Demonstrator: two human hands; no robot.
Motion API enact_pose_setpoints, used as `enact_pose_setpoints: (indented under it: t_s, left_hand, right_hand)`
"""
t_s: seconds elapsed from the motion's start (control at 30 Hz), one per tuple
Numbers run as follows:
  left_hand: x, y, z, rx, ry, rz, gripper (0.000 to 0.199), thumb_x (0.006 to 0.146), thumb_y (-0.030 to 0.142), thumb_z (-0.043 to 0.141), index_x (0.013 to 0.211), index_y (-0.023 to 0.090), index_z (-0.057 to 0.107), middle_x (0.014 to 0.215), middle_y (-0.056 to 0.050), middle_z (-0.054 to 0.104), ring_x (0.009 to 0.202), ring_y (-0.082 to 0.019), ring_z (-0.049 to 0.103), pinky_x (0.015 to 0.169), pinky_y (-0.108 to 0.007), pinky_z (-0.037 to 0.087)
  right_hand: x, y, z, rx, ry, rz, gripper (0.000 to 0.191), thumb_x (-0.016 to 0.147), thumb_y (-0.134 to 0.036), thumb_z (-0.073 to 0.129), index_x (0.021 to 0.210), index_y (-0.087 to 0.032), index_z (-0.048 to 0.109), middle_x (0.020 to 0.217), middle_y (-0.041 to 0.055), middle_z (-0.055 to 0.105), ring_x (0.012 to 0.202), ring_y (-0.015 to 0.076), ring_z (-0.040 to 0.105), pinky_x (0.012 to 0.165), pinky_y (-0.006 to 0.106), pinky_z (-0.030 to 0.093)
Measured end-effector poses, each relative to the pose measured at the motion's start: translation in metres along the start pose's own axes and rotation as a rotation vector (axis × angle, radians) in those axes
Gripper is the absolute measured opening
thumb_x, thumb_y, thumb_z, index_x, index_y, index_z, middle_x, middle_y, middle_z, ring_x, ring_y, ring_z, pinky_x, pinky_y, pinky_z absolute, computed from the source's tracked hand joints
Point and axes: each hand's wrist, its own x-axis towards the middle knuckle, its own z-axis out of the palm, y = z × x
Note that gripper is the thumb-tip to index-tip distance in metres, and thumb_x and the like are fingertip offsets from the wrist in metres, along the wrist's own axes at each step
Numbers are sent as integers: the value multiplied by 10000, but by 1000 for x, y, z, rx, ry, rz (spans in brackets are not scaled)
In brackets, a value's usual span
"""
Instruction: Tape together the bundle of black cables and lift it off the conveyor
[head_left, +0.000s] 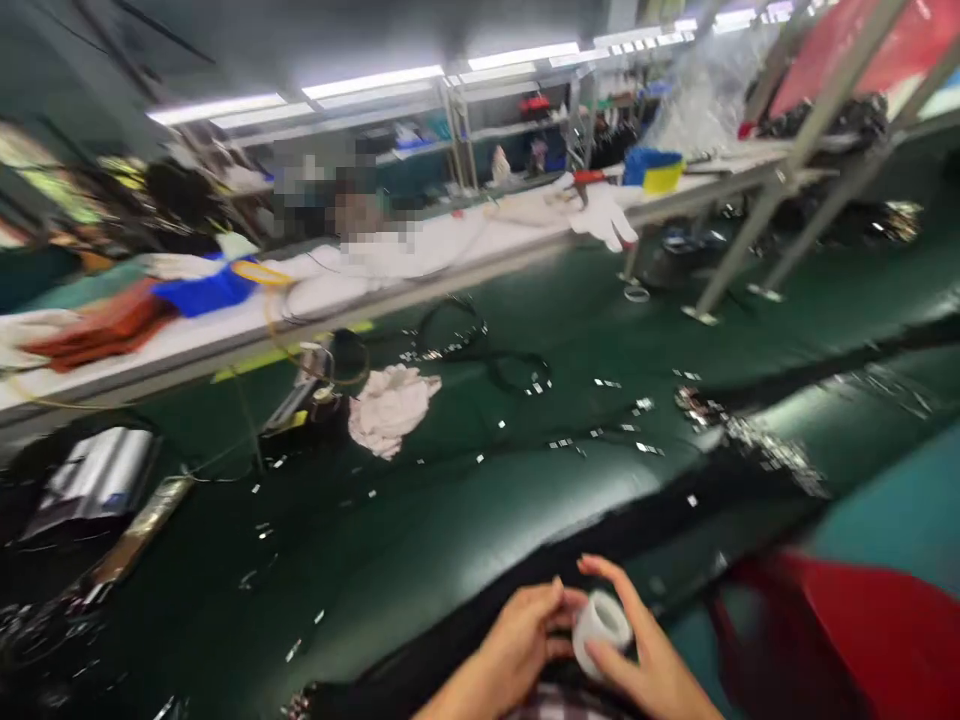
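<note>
Head view, near edge of the green table (465, 520). I see my left hand (517, 650) and right hand (645, 655) meeting low in the frame around a small white roll of tape (600, 625). The right hand cups the roll from the side and below, fingers curled over its rim; the left hand pinches at its near edge with thumb and fingertips closed on it. The roll sits above the table's dark front edge, just beside a red bin (870, 630). I judge it light and fairly stiff as a ring, with a smooth, possibly tacky face, best held across its outer rim. Farther off lie a crumpled white cloth (390, 405), scattered small metal clips (600, 435) and black cable loops (450, 325).
</note>
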Motion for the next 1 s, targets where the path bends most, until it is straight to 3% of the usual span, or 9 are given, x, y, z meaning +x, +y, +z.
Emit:
enact_pose_setpoints:
  t_s: [0.13, 0.3, 0.43, 0.53, 0.63, 0.73, 0.87, 0.93, 1.0]
  left_hand:
    - [4, 1, -7, 263, -110, 53, 365, 778, 296, 596, 1050, 54, 580, 1040, -149, 547, 887, -158, 519, 783, -264, 399]
    - [8, 1, -6, 435, 7, 165, 325, 691, 307, 674, 857, 35, 614, 865, -119, 595, 773, -135, 531, 742, -243, 403]
    - [13, 0, -6, 488, 28, 230, 314, 744, 336, 616, 798, 32, 563, 753, -94, 567, 703, -128, 514, 674, -243, 403]
    - [14, -4, -5, 631, -1, 266, 289, 791, 341, 553, 783, 53, 524, 748, -77, 547, 709, -127, 505, 672, -245, 403]
    - [18, -8, -10, 867, -51, 263, 247, 813, 319, 509, 764, 77, 523, 740, -52, 534, 696, -109, 478, 644, -226, 381]
    - [37, -4, -24, 1049, 61, 324, 207, 824, 289, 473, 771, 98, 532, 772, -45, 519, 721, -109, 469, 654, -226, 373]
    - [81, 1, -49, 1317, 222, 520, 177, 833, 240, 431, 764, 110, 528, 1022, -80, 441, 983, -144, 416, 886, -266, 324]
    - [100, -3, -56, 1409, 289, 488, 166, 847, 201, 385, 772, 109, 501, 1082, -87, 420, 1029, -163, 379, 919, -294, 282]
    - [110, -10, -58, 1428, 342, 416, 180, 869, 192, 333, 754, 111, 446, 950, -86, 465, 906, -163, 403, 828, -296, 307]
  right_hand:
    - [-7, 6, 5, 48, 85, -17, 681, 764, -199, 541, 1325, -325, 177, 1350, -12, 277, 1255, 102, 271, 1075, 249, 213]
    - [-13, 0, 9, 106, 62, -7, 721, 766, -206, 562, 1338, -378, 158, 1348, -32, 266, 1177, 98, 362, 1007, 226, 294]
    - [-18, 10, 8, 307, -4, 2, 654, 749, -187, 581, 1301, -307, 252, 1250, 11, 370, 1095, 123, 423, 954, 250, 335]
    - [-16, 23, 9, 603, -52, 138, 503, 787, -310, 552, 1236, -210, 349, 1093, 53, 480, 903, 118, 488, 779, 233, 400]
    - [-10, 35, 17, 601, 110, 387, 420, 749, -450, 570, 996, -123, 473, 888, 69, 547, 724, 111, 488, 619, 218, 387]
    - [-2, 48, 28, 719, 200, 573, 379, 711, -417, 589, 936, -140, 461, 914, 75, 580, 777, 155, 538, 643, 251, 416]
    - [16, 62, 38, 812, 243, 636, 405, 661, -302, 547, 1046, -186, 507, 1013, 45, 557, 903, 177, 527, 695, 277, 441]
    - [27, 64, 40, 773, 314, 695, 368, 629, -294, 540, 969, -152, 539, 926, 47, 552, 826, 164, 517, 654, 270, 440]
    - [36, 61, 41, 734, 365, 713, 309, 620, -294, 532, 879, -127, 544, 814, 46, 530, 743, 155, 500, 609, 271, 432]
